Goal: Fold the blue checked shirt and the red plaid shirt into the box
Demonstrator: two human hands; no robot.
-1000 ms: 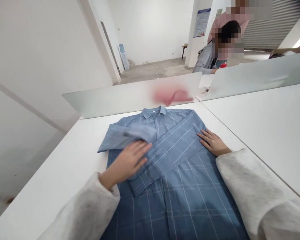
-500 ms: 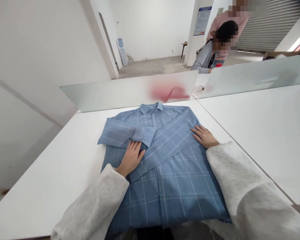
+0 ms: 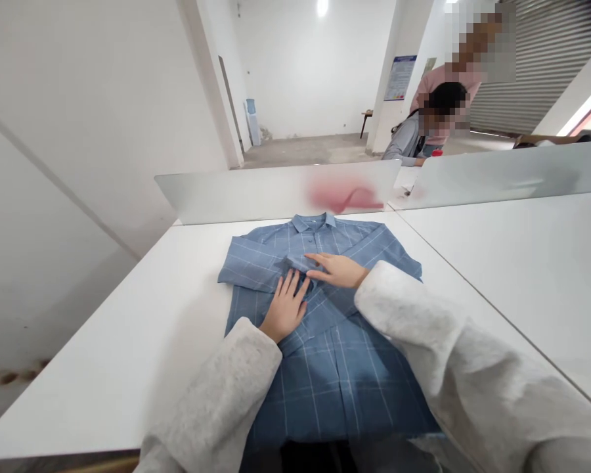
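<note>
White table point(image 3: 128, 374) at far left, then a grey fleecy left cuffed sleeve point(image 3: 217, 394) reaching in over its edge. Next, left hand point(image 3: 285, 309): open, palm down, fingers spread on a blue checked shirt point(image 3: 335, 381), gripping nothing. Shirt lying flat on the table, collar away from the body, both shirt sleeves point(image 3: 251, 266) crossed over its front. Right hand point(image 3: 337, 270) open too, fingers stretched toward the shirt cuff point(image 3: 295, 264), no pinch. Best with flat palms and light outward strokes, no dragging of the cloth. Counted: two hands, one shirt, two shirt sleeves, two frosted panels point(image 3: 502, 174). Beyond them, one seated person point(image 3: 406, 141), one standing person point(image 3: 446, 85). Second white table point(image 3: 512, 276) at far right.
</note>
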